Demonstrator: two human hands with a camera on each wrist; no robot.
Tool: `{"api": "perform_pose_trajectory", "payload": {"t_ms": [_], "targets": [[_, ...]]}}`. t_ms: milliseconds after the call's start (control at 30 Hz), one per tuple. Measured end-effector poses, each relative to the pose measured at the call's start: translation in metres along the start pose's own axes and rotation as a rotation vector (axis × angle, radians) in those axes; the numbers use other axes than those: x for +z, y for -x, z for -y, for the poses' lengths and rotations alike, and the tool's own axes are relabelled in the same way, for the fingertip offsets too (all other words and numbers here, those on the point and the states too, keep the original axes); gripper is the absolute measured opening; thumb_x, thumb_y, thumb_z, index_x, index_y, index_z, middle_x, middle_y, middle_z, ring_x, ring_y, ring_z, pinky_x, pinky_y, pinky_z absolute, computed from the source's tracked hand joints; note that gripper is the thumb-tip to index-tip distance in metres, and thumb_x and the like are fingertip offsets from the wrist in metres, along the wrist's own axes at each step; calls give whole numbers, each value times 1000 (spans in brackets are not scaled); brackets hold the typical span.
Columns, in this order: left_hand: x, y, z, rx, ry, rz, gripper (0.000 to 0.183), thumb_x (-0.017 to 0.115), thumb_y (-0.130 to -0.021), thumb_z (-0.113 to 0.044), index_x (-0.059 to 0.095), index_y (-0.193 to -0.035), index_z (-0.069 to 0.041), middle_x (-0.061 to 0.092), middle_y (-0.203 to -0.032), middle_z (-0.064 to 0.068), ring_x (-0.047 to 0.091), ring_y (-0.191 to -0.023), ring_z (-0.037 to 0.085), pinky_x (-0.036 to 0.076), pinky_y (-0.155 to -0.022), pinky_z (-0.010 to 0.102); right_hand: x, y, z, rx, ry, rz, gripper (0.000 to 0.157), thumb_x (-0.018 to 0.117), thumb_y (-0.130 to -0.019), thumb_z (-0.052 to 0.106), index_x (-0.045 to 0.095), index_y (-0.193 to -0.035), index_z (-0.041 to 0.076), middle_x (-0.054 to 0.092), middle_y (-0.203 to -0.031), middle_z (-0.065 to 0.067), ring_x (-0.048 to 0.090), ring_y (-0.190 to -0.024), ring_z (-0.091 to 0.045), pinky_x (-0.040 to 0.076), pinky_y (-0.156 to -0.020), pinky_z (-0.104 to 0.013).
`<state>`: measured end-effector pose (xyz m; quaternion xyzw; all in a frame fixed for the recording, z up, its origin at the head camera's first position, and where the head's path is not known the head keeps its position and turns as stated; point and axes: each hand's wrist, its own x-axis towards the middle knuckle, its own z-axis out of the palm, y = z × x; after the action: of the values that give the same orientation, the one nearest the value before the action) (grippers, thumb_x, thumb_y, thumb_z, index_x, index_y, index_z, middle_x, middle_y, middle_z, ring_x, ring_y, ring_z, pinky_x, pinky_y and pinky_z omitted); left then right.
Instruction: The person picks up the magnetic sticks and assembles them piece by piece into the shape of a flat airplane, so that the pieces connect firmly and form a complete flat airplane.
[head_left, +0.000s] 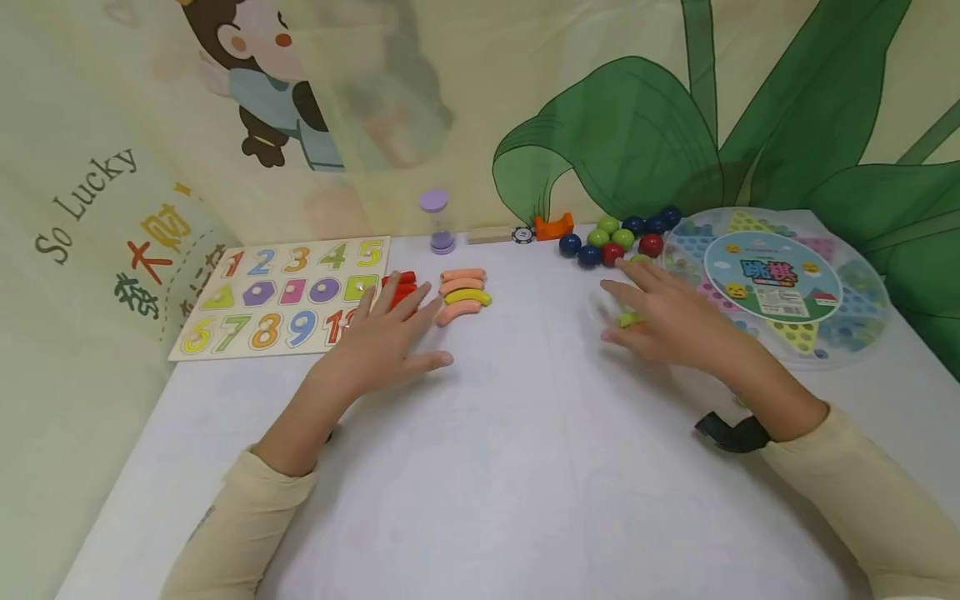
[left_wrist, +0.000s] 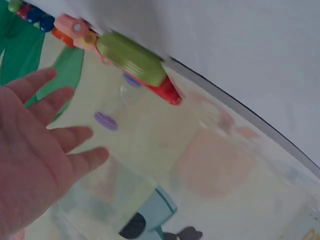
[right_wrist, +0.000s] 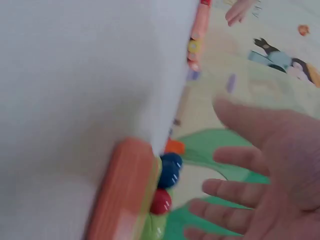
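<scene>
My left hand point(head_left: 384, 340) is held over the table with its fingers spread, partly covering the number puzzle board point(head_left: 247, 342). Near its fingertips lie short curved red pieces point(head_left: 400, 281), beside a row of pink pieces point(head_left: 462, 273) and one yellow piece point(head_left: 467, 296). In the left wrist view a green curved piece point(left_wrist: 132, 57) lies in front of the red ones. My right hand point(head_left: 667, 315), fingers also spread, is above a yellow-green piece point(head_left: 630, 319) that it partly hides. The right wrist view shows an orange-pink piece point(right_wrist: 122, 192) close by and the palm holding nothing.
Blue, green and red balls point(head_left: 612, 252) cluster at the back right, beside a round Chinese checkers set point(head_left: 855, 333). Along the back stand a purple sand timer point(head_left: 442, 242), a wooden block point(head_left: 487, 236), a poker chip point(head_left: 522, 235) and an orange piece point(head_left: 553, 227). A printed curtain point(head_left: 480, 100) hangs behind.
</scene>
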<state>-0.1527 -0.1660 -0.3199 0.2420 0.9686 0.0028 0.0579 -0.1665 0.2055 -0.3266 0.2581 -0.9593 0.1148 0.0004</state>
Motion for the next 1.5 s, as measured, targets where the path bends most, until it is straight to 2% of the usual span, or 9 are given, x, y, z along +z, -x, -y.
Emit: {"api": "perform_pose_trajectory", "payload": {"t_ms": [67, 100, 200, 433, 633, 867, 1033, 1300, 1500], "targets": [[2, -5, -5, 36, 17, 29, 82, 42, -78, -70, 27, -143, -22, 22, -147, 6, 8, -133, 36, 10, -104, 55, 4, -18, 6, -7, -51, -29, 50, 65, -82, 35, 56, -123, 8, 54, -122, -13, 51, -108, -30, 44, -86, -46], [3, -8, -7, 49, 25, 45, 81, 44, -79, -67, 29, -143, -20, 25, -145, 8, 15, -132, 36, 16, -103, 54, 7, -27, 9, -11, -63, -35, 42, 66, -82, 30, 60, -117, 7, 61, -110, -10, 58, -94, -26, 50, -76, -39], [7, -14, -13, 67, 34, 73, 80, 49, -80, -63, 30, -142, -17, 29, -143, 9, 28, -126, 34, 28, -99, 51, 15, -56, 25, 6, -87, 5, 30, 66, -82, 24, 65, -109, 10, 66, -90, -3, 59, -76, -17, 50, -62, -28], [10, -22, -20, 79, 17, 75, 78, 50, -81, -61, 33, -140, -13, 31, -142, 10, 33, -124, 34, 31, -98, 50, 34, -112, 74, -40, -76, 97, 27, 63, -85, 18, 66, -112, 17, 66, -96, 0, 58, -89, -18, 48, -78, -31], [8, -23, -22, 74, 20, 96, 81, 52, -81, -59, 31, -141, -9, 30, -142, 12, 36, -122, 35, 32, -97, 49, 51, -140, 101, -93, -79, 107, 28, 60, -88, 22, 64, -116, 23, 63, -106, -2, 56, -95, -20, 45, -83, -34], [8, -21, -23, 72, 5, 70, 81, 54, -81, -58, 33, -140, -7, 35, -138, 11, 41, -116, 34, 38, -93, 47, 53, -147, 113, -9, -119, 29, 13, 62, -86, 19, 71, -94, 15, 61, -87, 1, 53, -80, -16, 44, -72, -29], [6, -18, -25, 61, 38, 103, 80, 56, -81, -55, 34, -139, -5, 36, -138, 12, 39, -119, 34, 36, -95, 46, 48, -140, 112, 33, -136, 56, 9, 62, -85, 12, 68, -79, 10, 61, -79, -2, 52, -73, -18, 41, -65, -28], [6, -11, -29, 7, 146, 169, 81, 59, -78, -56, 34, -139, -8, 34, -137, 11, 38, -120, 27, 38, -95, 41, 27, -114, 87, 201, -111, 239, 6, 64, -80, 9, 64, -86, 7, 59, -79, -4, 53, -74, -21, 47, -69, -31], [8, -12, -42, 23, 192, 171, 83, 58, -77, -59, 34, -139, -9, 33, -134, 10, 42, -114, 22, 44, -89, 36, 36, -110, 84, 138, -234, 201, 11, 66, -79, 11, 65, -90, 8, 58, -80, -4, 51, -76, -20, 46, -68, -29]]}}
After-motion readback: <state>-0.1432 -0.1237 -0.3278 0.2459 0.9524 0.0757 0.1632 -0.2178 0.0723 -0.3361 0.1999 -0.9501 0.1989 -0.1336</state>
